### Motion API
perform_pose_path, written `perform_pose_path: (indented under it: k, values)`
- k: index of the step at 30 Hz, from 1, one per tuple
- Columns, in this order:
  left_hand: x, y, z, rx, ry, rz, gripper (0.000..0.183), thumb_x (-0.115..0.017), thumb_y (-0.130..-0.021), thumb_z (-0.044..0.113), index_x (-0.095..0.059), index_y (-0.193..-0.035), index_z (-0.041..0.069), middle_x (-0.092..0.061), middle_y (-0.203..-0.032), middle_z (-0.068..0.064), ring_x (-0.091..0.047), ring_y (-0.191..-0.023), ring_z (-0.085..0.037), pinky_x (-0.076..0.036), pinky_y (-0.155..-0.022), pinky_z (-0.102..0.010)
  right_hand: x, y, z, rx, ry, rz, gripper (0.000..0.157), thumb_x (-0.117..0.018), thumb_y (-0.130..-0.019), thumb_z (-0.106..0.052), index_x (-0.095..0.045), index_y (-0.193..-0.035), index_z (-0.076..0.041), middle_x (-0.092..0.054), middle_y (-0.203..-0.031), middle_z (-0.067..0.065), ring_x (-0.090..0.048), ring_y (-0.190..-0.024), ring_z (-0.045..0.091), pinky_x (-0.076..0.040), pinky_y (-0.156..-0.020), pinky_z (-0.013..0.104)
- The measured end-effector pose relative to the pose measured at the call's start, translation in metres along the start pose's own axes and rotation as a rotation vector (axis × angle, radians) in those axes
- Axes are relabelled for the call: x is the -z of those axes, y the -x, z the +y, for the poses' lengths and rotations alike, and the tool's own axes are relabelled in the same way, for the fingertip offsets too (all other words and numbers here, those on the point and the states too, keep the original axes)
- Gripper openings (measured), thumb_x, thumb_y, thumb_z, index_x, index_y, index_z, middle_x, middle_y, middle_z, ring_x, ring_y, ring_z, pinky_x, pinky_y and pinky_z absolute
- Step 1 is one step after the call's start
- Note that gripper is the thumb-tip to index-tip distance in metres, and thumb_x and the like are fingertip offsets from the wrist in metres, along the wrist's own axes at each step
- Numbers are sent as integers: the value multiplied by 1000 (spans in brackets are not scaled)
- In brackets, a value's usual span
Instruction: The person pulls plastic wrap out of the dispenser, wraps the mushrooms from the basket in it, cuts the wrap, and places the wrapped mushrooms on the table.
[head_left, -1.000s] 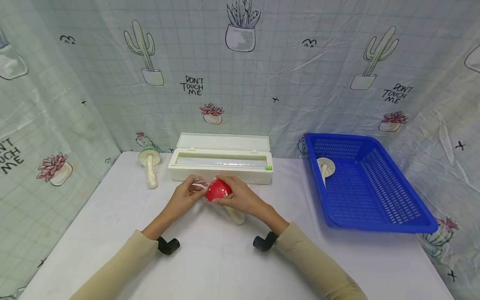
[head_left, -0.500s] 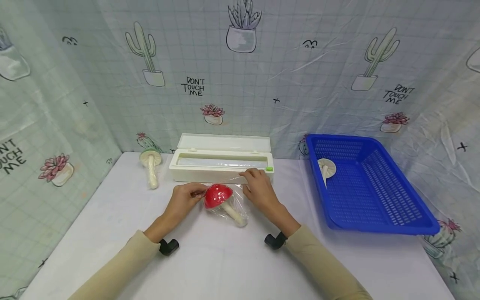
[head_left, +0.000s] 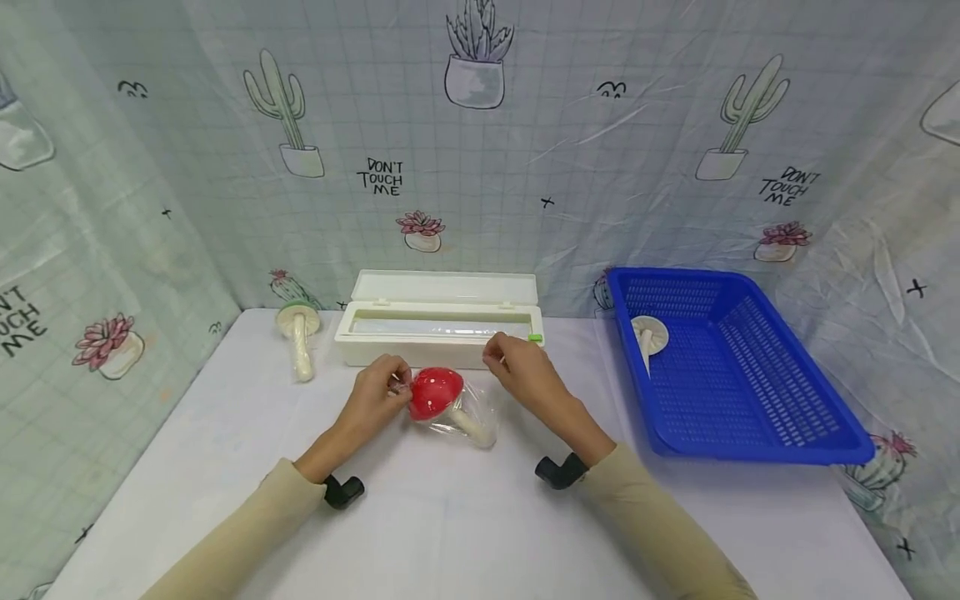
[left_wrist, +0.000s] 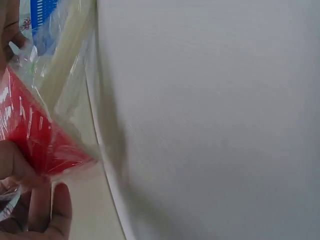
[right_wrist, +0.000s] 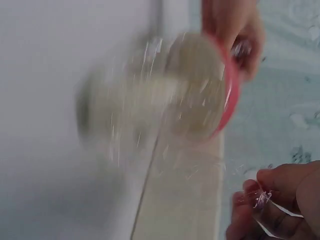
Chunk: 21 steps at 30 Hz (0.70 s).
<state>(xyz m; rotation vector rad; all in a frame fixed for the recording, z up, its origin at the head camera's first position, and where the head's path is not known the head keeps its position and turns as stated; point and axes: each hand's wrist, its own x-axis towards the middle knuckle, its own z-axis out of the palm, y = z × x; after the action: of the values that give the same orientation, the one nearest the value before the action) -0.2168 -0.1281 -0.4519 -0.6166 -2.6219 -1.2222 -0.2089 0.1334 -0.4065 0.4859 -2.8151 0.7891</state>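
Observation:
A toy mushroom with a red cap (head_left: 435, 393) and a cream stem (left_wrist: 62, 60) is loosely wrapped in clear cling film (head_left: 446, 427). My left hand (head_left: 378, 392) pinches the gathered film beside the cap, at its left. To the right, my right hand (head_left: 528, 375) pinches another crumpled bit of film between thumb and fingers, clearest in the right wrist view. The film stretches between both hands, and the mushroom's pale underside (right_wrist: 197, 85) faces the right wrist camera, blurred.
Behind the hands stands a white cling film dispenser (head_left: 420, 353), its lid (head_left: 445, 287) raised. A wrapped mushroom (head_left: 300, 342) lies at the back left. On the right, a blue basket (head_left: 750, 367) has another mushroom (head_left: 652, 335) against its left wall.
My right hand has left the cap, moved right and taken the film there. The mushroom's stem has come into view. My left hand stays by the cap's left side.

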Motion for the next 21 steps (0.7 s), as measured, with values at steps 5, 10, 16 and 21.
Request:
perform_pose_path:
  k: [5, 10, 16, 21]
  values:
    - [-3, -5, 7, 25, 17, 1, 19, -61, -82, -11, -55, -90, 6, -55, -87, -7, -53, -82, -20, -50, -67, -23, -3, 3, -27, 42, -212, -98, 7, -71, -96, -11, -71, -102, -6, -74, -91, 3, -66, -80, 13, -56, -69, 20]
    - [-7, -7, 14, 50, 41, 58, 17, -63, -82, -11, -59, -91, 3, -57, -92, -10, -57, -84, -22, -53, -69, -25, -24, 8, -41, 3, -366, -126, 7, -68, -98, -9, -70, -103, -4, -72, -88, 4, -61, -74, 10, -52, -63, 16]
    - [-6, -4, 15, 151, 131, 78, 13, -71, -91, -1, -66, -102, 0, -66, -103, -13, -67, -92, -26, -61, -78, -28, -32, 9, -33, -91, -449, -128, 22, -69, -98, -14, -66, -116, -2, -69, -99, 7, -64, -84, 15, -57, -71, 21]
    - [-4, -6, 22, 166, 231, 23, 11, -75, -92, 5, -71, -102, 1, -71, -100, -14, -71, -89, -27, -60, -73, -23, -33, 6, -20, -160, -541, -207, 46, -78, -92, -28, -63, -125, 1, -66, -112, 10, -65, -92, 19, -57, -72, 26]
